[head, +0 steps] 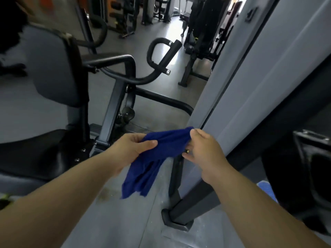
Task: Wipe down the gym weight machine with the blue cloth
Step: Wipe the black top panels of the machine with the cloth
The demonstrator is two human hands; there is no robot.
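One blue cloth (167, 145) between left hand (128, 152) and right hand (206, 154).

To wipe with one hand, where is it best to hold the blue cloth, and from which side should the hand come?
Probably the upper band of the blue cloth, stretched between the left hand and right hand, taken from above, palm down. That part is already gathered, while the lower end hangs loose and would likely trail.
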